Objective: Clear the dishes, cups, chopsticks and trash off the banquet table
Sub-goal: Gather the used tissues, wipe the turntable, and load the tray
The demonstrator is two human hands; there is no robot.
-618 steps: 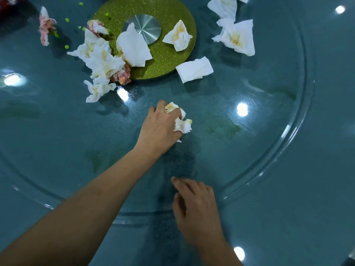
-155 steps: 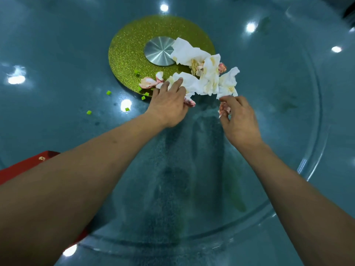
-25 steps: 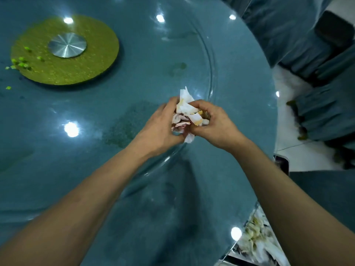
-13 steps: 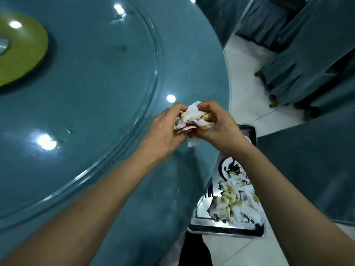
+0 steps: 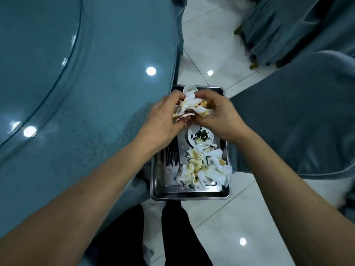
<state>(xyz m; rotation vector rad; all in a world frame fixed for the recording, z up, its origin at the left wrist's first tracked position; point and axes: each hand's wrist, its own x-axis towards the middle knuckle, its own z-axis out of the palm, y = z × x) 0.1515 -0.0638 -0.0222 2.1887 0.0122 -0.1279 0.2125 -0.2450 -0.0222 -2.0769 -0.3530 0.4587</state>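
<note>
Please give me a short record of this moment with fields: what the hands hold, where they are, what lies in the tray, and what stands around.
left hand: left hand grips the napkin wad
right hand: right hand grips the same wad
position: wad held above the metal tray
tray contents: used napkins, black chopsticks, stained dish, small white cup
surroundings: blue table on the left, covered chair on the right

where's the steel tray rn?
Head view, centre-right: the steel tray sits low beside the table edge, under both hands, holding chopsticks, a dirty dish and used napkins.
</note>
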